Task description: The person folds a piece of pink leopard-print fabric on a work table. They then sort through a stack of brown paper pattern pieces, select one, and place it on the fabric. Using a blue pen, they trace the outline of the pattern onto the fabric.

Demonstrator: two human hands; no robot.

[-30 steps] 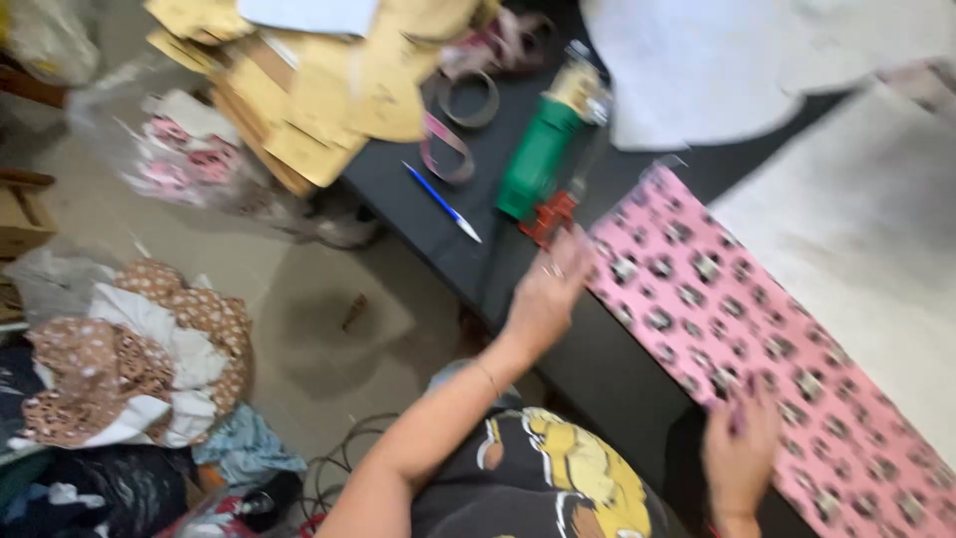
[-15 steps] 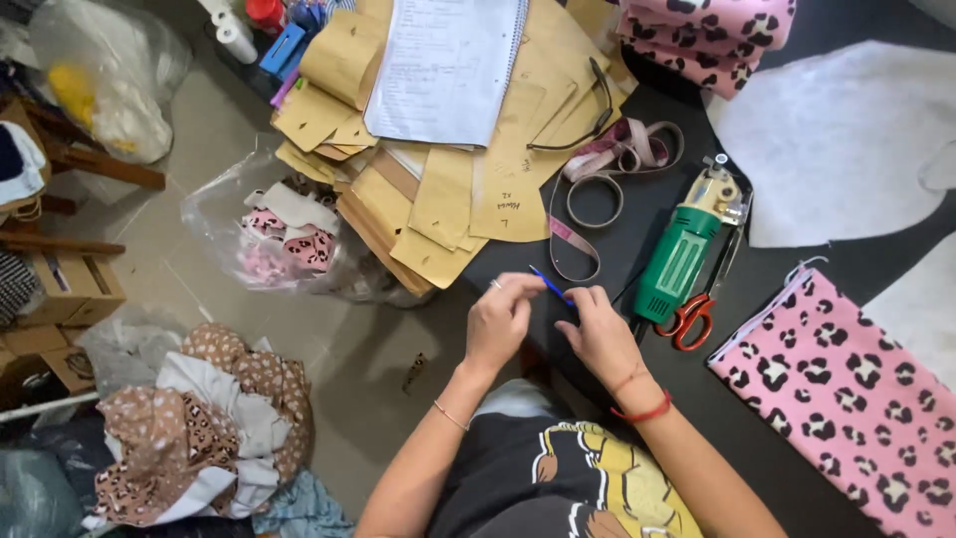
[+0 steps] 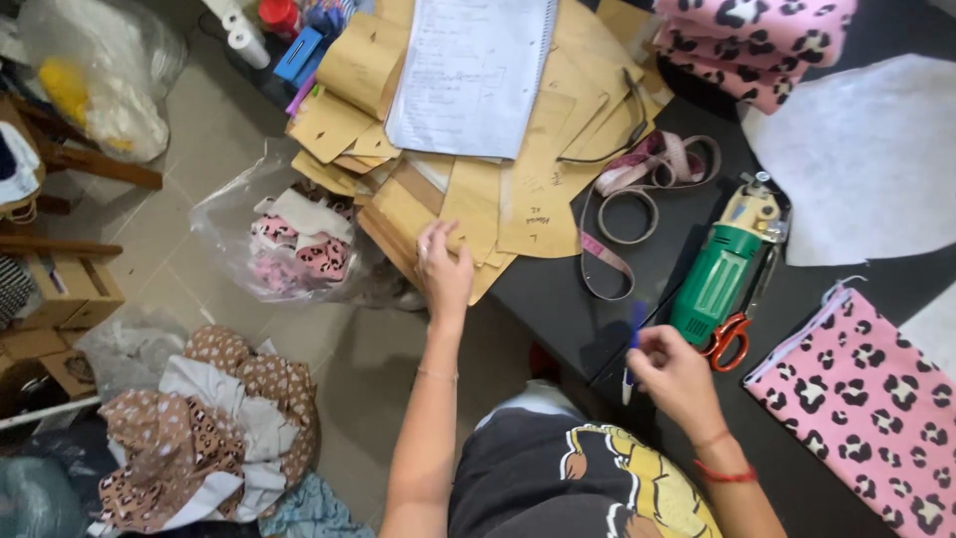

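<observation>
While half a second ago both hands sat together at the counter (image 3: 558,299) edge, now parting: left hand (image 3: 443,274) reaching out, fingers spread flat on the stack of tan paper patterns (image 3: 468,204) at the counter's near-left corner, so sorting there looks under way. Right hand (image 3: 677,374) staying near the edge, fingers pinched on a slim blue pen (image 3: 633,339), beside the glossy green cutting tool (image 3: 722,274), orange-handled scissors (image 3: 727,339) and soft pink leopard fabric (image 3: 866,399).

1. One camera sits on my head, looking steeply down past my chest
2. It faces the black bench (image 3: 558,299) edge and the floor (image 3: 199,249) on my left
3. My forearms fill the near foreground, close below
</observation>
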